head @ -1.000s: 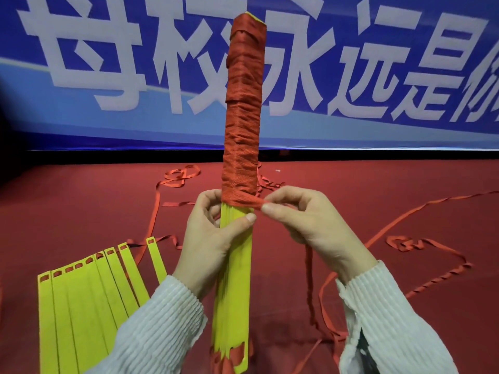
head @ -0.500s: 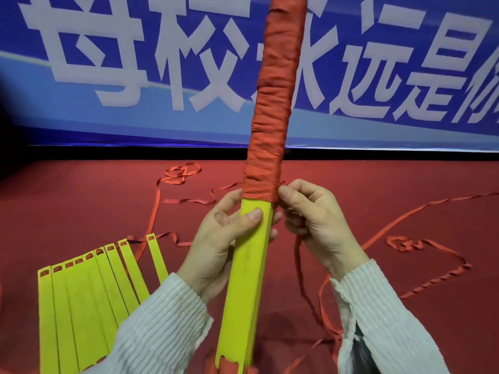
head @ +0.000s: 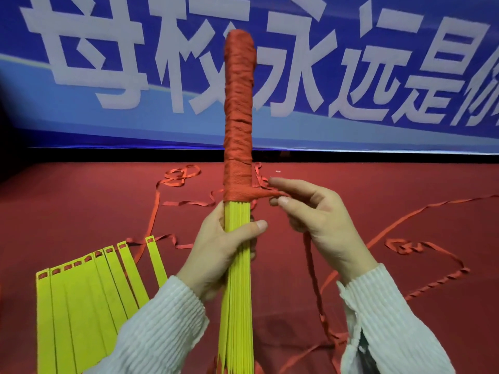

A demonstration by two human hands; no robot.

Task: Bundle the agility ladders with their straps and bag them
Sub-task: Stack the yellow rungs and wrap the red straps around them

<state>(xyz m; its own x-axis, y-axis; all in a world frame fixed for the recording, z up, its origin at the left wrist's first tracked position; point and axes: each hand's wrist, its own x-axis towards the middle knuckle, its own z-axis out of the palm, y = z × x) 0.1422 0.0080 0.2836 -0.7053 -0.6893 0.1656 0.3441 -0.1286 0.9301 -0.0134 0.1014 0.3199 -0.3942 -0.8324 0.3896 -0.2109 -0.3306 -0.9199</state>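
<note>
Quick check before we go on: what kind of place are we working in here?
Probably a school stage or event hall. A large blue banner with big white Chinese characters hangs behind, red carpet covers the floor, and sports gear is spread out: yellow ladder rungs and loose red straps.

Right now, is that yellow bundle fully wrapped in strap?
No, partly. The red strap covers the bundle's upper part; bare yellow slats show below it.

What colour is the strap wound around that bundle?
Red strap, over yellow slats; head view.
</note>
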